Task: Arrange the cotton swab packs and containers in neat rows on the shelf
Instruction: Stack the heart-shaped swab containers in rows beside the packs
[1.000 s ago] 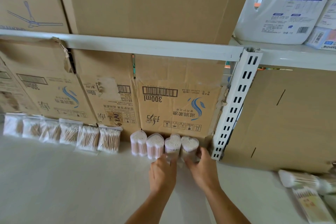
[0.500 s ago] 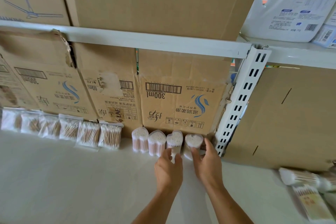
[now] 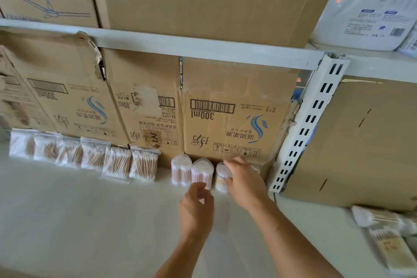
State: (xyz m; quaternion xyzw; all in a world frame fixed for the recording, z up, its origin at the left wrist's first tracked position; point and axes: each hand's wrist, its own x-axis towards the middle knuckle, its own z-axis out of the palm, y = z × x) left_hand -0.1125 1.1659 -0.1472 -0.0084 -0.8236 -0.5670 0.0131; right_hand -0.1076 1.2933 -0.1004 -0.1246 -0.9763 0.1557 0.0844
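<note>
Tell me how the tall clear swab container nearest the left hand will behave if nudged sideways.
Likely tips rather than slides: the swab container stands upright, taller than wide. Probably light, being clear plastic packed with cotton swabs. Its neighbours stand close either side, so a sideways nudge may knock them too.

Six bagged swab packs (image 3: pixel 117 162) stand in line, then four swab containers (image 3: pixel 202 174), one mostly hidden
</note>
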